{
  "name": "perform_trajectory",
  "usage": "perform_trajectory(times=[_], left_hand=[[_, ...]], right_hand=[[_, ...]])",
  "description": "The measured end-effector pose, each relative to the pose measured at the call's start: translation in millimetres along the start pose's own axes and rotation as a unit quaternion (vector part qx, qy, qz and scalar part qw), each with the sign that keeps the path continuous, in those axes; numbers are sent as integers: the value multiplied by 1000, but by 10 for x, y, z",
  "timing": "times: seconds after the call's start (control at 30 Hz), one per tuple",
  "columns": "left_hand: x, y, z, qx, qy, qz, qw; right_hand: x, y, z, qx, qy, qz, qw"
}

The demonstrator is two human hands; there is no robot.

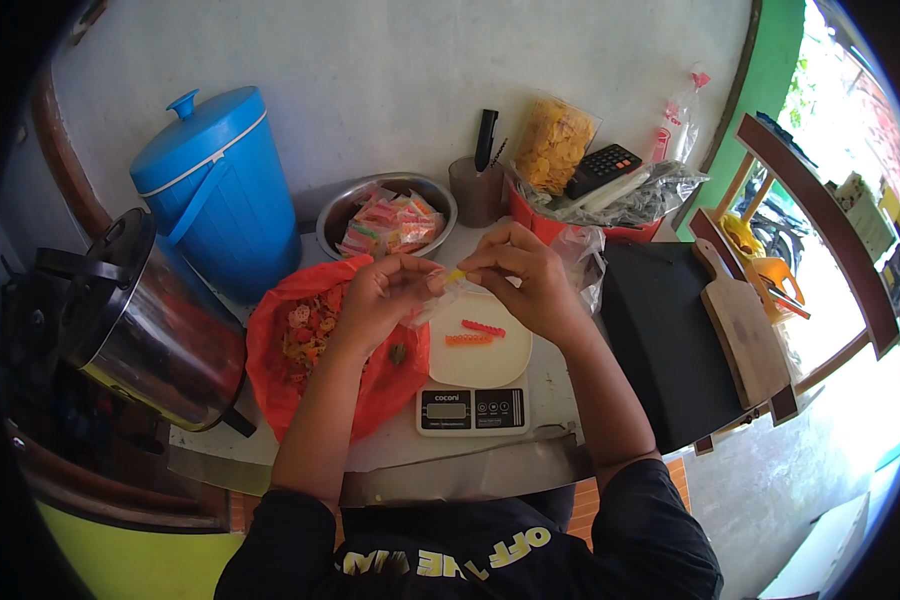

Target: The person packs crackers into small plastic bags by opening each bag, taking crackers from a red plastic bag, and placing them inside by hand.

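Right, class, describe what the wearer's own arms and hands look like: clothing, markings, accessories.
The left hand and right hand are ungloved, with bare forearms. Short black sleeves end near the elbows; the matching shirt bears pale lettering partly reading "OFF THE".

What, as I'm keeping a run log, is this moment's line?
left hand: holding clear plastic | right hand: pinching yellow piece | scale: red piece, orange piece on top | steel bowl: packets

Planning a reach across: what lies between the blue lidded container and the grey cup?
A metal bowl of small packets stands there, in the head view.
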State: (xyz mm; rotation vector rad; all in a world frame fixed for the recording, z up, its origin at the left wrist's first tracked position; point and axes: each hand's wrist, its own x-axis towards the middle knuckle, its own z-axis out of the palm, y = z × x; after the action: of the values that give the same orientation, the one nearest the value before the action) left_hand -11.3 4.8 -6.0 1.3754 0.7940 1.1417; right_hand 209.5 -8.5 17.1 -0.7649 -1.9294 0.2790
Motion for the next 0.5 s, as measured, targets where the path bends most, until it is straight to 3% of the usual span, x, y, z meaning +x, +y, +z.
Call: perform_trajectory(times=[0.1,0.2,0.3,0.4,0.5], left_hand=[[18,-46,-14,-2,3,5,1000],[10,-56,-8,0,3,25,1000],[21,-77,-28,2,6,53,999],[30,-24,-79,-7,35,73,997],[34,13,-153,-29,65,96,993]], right_hand=[[7,-58,-19,11,-46,38,998],[-13,-28,53,-31,-29,-15,999],[15,-98,52,-9,-81,-56,995],[-18,-18,135,126,14,56,990],[-77,174,58,-26,-102,121,987]])
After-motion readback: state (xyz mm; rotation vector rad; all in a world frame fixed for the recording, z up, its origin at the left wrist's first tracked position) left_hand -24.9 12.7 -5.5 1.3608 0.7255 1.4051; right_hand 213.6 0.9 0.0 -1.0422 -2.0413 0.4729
